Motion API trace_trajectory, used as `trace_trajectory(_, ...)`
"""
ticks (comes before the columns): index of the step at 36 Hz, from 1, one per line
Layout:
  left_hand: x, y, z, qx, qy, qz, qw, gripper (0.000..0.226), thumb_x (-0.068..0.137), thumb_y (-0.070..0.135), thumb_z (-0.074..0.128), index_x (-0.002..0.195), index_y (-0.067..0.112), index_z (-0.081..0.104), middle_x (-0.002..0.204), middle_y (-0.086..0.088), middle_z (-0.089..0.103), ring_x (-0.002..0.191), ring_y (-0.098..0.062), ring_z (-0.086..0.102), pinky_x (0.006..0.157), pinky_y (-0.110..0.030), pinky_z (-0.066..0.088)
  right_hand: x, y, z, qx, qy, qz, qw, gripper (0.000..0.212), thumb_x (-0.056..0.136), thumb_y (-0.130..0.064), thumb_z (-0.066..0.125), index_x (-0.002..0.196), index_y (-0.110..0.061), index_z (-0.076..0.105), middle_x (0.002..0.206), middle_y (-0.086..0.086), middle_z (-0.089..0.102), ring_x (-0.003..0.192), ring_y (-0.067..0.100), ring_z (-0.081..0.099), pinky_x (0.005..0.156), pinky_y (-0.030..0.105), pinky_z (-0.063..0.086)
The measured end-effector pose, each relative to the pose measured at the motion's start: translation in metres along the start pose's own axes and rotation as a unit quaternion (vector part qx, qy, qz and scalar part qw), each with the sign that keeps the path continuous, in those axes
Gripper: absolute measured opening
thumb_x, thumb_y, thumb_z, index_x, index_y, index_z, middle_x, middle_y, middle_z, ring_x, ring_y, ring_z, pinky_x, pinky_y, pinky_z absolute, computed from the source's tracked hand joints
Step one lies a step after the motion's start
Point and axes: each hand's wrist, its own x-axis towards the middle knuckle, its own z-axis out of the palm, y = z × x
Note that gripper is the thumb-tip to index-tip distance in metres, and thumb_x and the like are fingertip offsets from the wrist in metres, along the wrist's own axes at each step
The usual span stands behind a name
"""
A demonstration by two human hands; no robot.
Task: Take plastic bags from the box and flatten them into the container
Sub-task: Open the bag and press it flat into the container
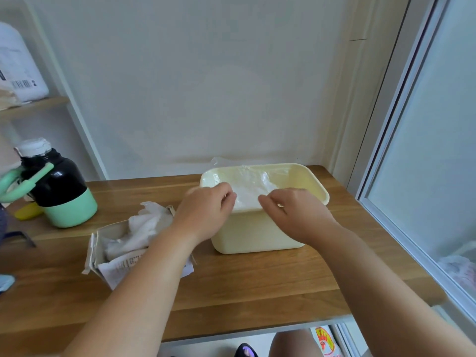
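On the wooden table (257, 284), the torn cardboard box (103, 256) sits at eight o'clock from the container (257, 233), with crumpled bags (144, 228) spilling from its top. At the cream container's near rim, the left hand (206, 210) and right hand (296, 215) each pinch the edge of a clear plastic bag (252, 191), which lies spread inside it. A black-and-green flask (61, 191) stands at nine o'clock, well apart.

Black-and-mint flask (60, 191) on wooden countertop (257, 279), left; small yellow item (27, 211) beside it, maybe a lid; white jug (18, 65) on shelf (38, 103).
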Motion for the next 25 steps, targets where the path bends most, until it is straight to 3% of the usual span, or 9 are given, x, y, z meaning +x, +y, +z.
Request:
trace_trajectory(3,0.001,-0.004,0.003,0.012,-0.015,-0.009,1.0,0.054,0.1,0.046,0.024,0.08,0.011,0.06,0.075,0.0,0.065,0.087,-0.017,0.053,0.104,-0.037,0.023,0.002,-0.004,-0.001,-0.023,-0.047,0.033,0.998,0.051,0.099,-0.047,0.032,0.059,-0.015,0.039,0.057,0.0,0.044,0.055,0.017,0.041,0.055,0.033,0.036)
trace_trajectory(6,-0.007,-0.015,0.0,-0.084,0.053,-0.028,0.995,0.061,0.093,0.053,0.024,0.09,0.008,0.065,0.087,-0.006,0.068,0.09,-0.02,0.057,0.092,-0.035,0.036,0.005,-0.001,0.001,-0.048,-0.056,0.058,0.996,0.053,0.1,-0.044,0.028,0.061,-0.011,0.037,0.058,0.002,0.042,0.054,0.018,0.039,0.051,0.031,0.031)
trace_trajectory(10,-0.023,-0.019,-0.009,-0.196,0.162,-0.098,0.962,0.027,0.101,0.03,0.045,0.121,0.021,0.06,0.117,0.011,0.054,0.11,-0.004,0.049,0.088,-0.017,0.038,0.008,0.0,0.006,-0.071,-0.041,0.061,0.995,0.048,0.102,-0.034,0.029,0.065,-0.009,0.047,0.064,0.004,0.05,0.062,0.021,0.048,0.055,0.032,0.037)
trace_trajectory(12,-0.029,-0.018,-0.009,-0.185,0.177,-0.094,0.962,0.03,0.099,0.024,0.048,0.129,0.023,0.055,0.121,0.014,0.048,0.11,0.002,0.046,0.081,-0.006,0.034,0.009,0.0,0.009,-0.032,0.013,0.039,0.999,0.033,0.101,-0.024,0.037,0.094,-0.009,0.065,0.094,0.006,0.066,0.086,0.024,0.059,0.073,0.033,0.047)
trace_trajectory(14,-0.033,-0.014,-0.008,-0.17,0.157,-0.063,0.971,0.034,0.098,0.024,0.05,0.133,0.023,0.053,0.123,0.016,0.046,0.099,0.013,0.046,0.08,-0.002,0.034,0.007,-0.001,0.01,0.004,0.075,0.021,0.997,0.031,0.099,-0.016,0.044,0.125,-0.01,0.059,0.126,0.006,0.06,0.113,0.023,0.056,0.092,0.03,0.044)
trace_trajectory(17,-0.037,-0.01,-0.006,-0.124,0.109,-0.014,0.986,0.038,0.098,0.034,0.048,0.134,0.023,0.054,0.128,0.017,0.046,0.094,0.016,0.045,0.09,-0.012,0.037,0.002,-0.002,0.011,0.033,0.127,-0.007,0.991,0.036,0.098,-0.013,0.046,0.133,-0.01,0.053,0.135,0.005,0.054,0.119,0.022,0.054,0.092,0.023,0.039)
trace_trajectory(20,-0.04,-0.007,-0.001,-0.072,0.069,0.033,0.994,0.057,0.092,0.052,0.034,0.135,0.021,0.055,0.136,0.009,0.051,0.127,-0.008,0.044,0.108,-0.034,0.034,-0.005,-0.001,0.01,0.05,0.175,-0.015,0.983,0.038,0.098,-0.015,0.048,0.135,-0.008,0.05,0.136,0.006,0.053,0.11,0.025,0.059,0.09,0.021,0.036)
trace_trajectory(23,-0.045,-0.005,0.002,-0.071,0.07,0.033,0.995,0.063,0.09,0.057,0.03,0.138,0.023,0.053,0.14,0.008,0.048,0.131,-0.012,0.041,0.109,-0.03,0.027,-0.011,-0.003,0.008,0.055,0.224,-0.015,0.973,0.037,0.097,-0.016,0.049,0.133,-0.006,0.052,0.132,0.006,0.056,0.103,0.027,0.061,0.087,0.021,0.035)
trace_trajectory(25,-0.047,-0.005,-0.001,-0.104,0.101,0.008,0.989,0.052,0.094,0.05,0.04,0.138,0.024,0.052,0.139,0.009,0.047,0.117,-0.002,0.045,0.105,-0.032,0.034,-0.014,-0.007,0.005,0.065,0.241,-0.016,0.968,0.035,0.097,-0.016,0.05,0.13,-0.007,0.055,0.128,0.004,0.059,0.103,0.024,0.059,0.085,0.021,0.036)
